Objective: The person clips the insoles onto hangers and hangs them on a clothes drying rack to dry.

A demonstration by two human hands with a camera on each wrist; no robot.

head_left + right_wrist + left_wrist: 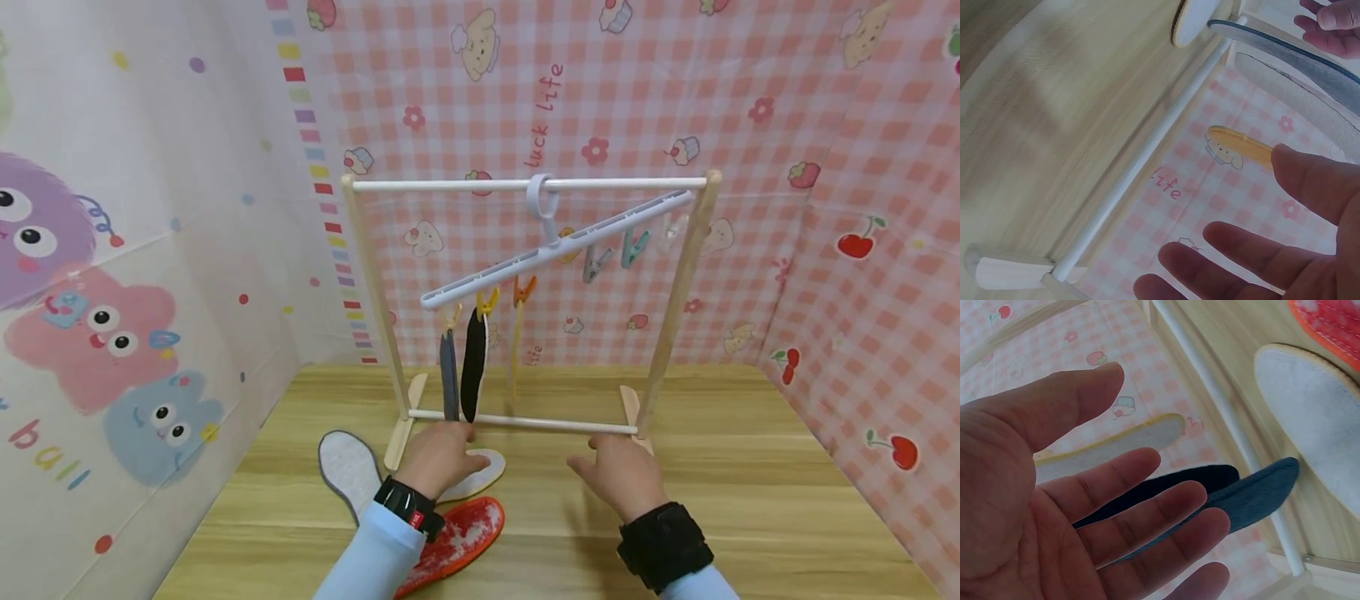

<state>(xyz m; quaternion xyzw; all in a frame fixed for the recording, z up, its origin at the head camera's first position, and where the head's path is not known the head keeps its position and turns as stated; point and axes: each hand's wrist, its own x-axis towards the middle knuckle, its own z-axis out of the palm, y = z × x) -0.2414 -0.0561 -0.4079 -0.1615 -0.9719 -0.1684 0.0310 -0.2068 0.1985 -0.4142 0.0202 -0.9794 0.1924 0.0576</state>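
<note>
A white hanger [551, 248] hangs tilted, its left end low. Near that end, clips hold a blue-grey insole [448, 375], a black insole [474, 367] and a thin yellow-edged insole [516, 346]. My left hand [438, 458] is below the blue-grey and black insoles; in the left wrist view its fingers are spread, with nothing in the palm. My right hand [624, 473], fingers loosely extended and holding nothing, is near the rack's right foot. On the table by my left arm lie a red insole [468, 537], a white insole [486, 473] and a dark-edged grey insole [348, 462].
A wooden rack with a white top bar [442, 186] and a white lower bar [547, 425] stands on the wooden table [750, 500]. Grey [595, 265] and teal [635, 248] clips hang on the hanger's right half. Patterned cloth [637, 75] covers the back and sides.
</note>
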